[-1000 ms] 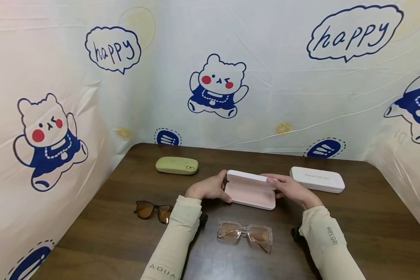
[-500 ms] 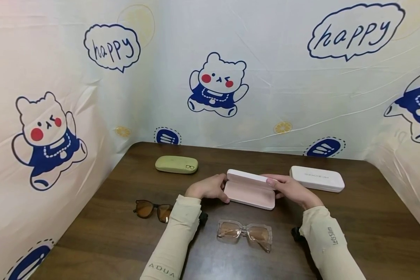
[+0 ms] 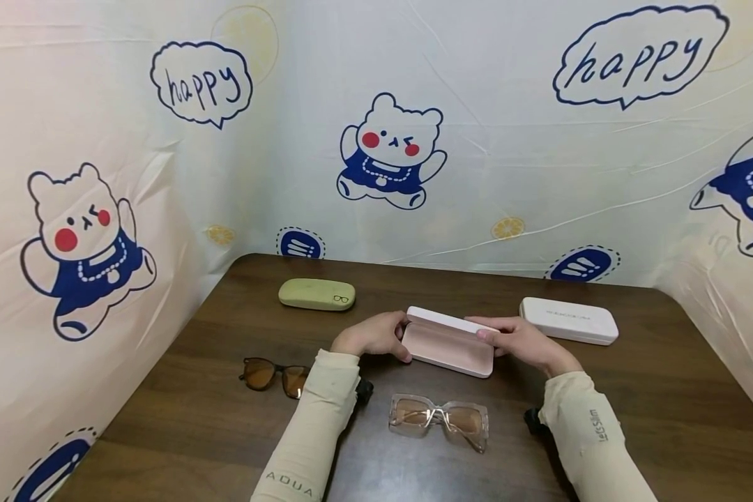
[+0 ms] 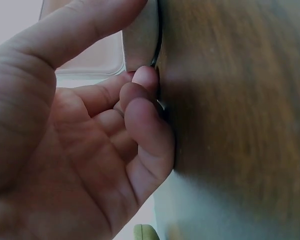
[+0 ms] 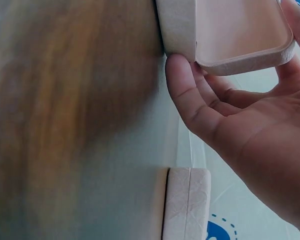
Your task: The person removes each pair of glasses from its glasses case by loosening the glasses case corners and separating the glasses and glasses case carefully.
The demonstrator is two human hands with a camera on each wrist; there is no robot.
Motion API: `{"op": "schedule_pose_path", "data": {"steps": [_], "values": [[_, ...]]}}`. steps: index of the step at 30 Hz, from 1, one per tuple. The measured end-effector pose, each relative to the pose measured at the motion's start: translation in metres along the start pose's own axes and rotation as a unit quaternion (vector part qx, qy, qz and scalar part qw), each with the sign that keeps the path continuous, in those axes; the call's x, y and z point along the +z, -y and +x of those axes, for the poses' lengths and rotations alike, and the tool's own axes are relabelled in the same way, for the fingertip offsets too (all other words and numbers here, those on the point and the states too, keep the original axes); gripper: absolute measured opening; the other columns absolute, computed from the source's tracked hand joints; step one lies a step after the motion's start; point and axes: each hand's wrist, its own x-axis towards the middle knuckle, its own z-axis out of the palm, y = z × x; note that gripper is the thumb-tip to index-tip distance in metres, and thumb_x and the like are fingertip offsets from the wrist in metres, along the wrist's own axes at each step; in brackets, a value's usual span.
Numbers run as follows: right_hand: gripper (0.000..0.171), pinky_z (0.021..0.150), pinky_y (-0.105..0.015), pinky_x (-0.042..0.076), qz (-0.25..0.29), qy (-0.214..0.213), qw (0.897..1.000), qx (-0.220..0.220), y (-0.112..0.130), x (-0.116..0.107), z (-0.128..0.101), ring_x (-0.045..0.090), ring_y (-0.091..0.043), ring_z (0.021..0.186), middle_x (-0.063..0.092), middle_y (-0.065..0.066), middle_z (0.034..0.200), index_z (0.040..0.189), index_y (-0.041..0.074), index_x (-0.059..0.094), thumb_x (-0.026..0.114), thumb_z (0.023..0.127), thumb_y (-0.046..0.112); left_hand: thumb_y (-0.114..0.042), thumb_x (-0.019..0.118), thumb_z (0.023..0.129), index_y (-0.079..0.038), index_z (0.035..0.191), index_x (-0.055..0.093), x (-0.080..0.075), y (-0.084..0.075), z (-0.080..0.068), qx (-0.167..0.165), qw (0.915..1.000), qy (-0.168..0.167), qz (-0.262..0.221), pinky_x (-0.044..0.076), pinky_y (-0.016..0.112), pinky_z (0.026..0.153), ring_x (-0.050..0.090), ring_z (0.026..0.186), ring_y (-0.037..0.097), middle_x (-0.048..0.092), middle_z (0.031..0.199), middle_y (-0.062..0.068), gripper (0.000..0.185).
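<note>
A white glasses case [image 3: 448, 351] with a pale pink lining lies on the table in the middle of the head view, its lid partly raised. My left hand [image 3: 373, 336] grips its left end, thumb at the front corner and fingers behind. At the other end my right hand [image 3: 530, 341] pinches the lid's corner with the thumb, while a finger touches the base's end in the right wrist view. The lining shows bare inside. Clear-framed glasses [image 3: 464, 420] with tinted lenses rest in front of the case.
Brown-lensed sunglasses [image 3: 260, 374] lie to the left, partly hidden by the left sleeve [image 3: 316, 425]. A closed green glasses case [image 3: 316, 295] sits at the back left. Behind the right hand is a closed white glasses case [image 3: 567, 321]. A printed curtain [image 3: 464, 181] stands along the table's far edge.
The lid of the pink-lined case has tipped down slightly under my right hand in the last half second. My left hand stays in place on the case's left end.
</note>
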Motion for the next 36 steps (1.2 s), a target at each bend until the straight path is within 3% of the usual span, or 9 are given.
{"op": "schedule_pose_path", "data": {"steps": [4,9,14,36], "values": [[0.044,0.083,-0.041,0.051,-0.032,-0.009,0.999,-0.017,0.002,0.001,-0.003,0.056,-0.026,0.110,0.061,-0.018,0.134,0.138,0.009,0.063,0.068,0.098,0.027,-0.019,0.090,0.074,-0.003,0.120,0.058,0.001,0.001,0.000,0.005,1.0000,-0.002,0.005,0.039,0.028,0.066,0.050,0.076,0.014,0.054,0.086,0.001,0.058],[0.041,0.092,-0.043,0.046,-0.082,-0.019,0.996,-0.035,0.002,0.002,-0.005,0.056,-0.025,0.110,0.067,-0.010,0.119,0.135,0.015,0.067,0.070,0.097,0.029,-0.018,0.090,0.074,-0.007,0.101,0.058,0.000,0.001,0.000,0.009,0.9999,-0.005,0.012,0.038,0.028,0.063,0.049,0.072,0.014,0.053,0.082,0.001,0.044],[0.040,0.092,-0.045,0.045,-0.109,-0.017,0.992,-0.056,0.001,0.002,-0.006,0.057,-0.024,0.103,0.067,-0.006,0.109,0.134,0.014,0.067,0.071,0.096,0.028,-0.018,0.090,0.074,-0.008,0.103,0.059,0.000,0.001,0.001,0.010,0.9998,-0.006,0.013,0.038,0.028,0.063,0.050,0.072,0.014,0.054,0.081,0.001,0.044],[0.048,0.090,-0.047,0.044,-0.129,-0.010,0.992,-0.009,0.012,0.006,-0.008,0.054,-0.028,0.106,0.060,-0.013,0.119,0.136,0.019,0.066,0.078,0.090,0.028,-0.018,0.090,0.074,-0.011,0.096,0.057,0.000,0.002,-0.001,0.020,0.9997,-0.008,0.011,0.039,0.029,0.062,0.049,0.070,0.013,0.054,0.078,0.000,0.040]]}}
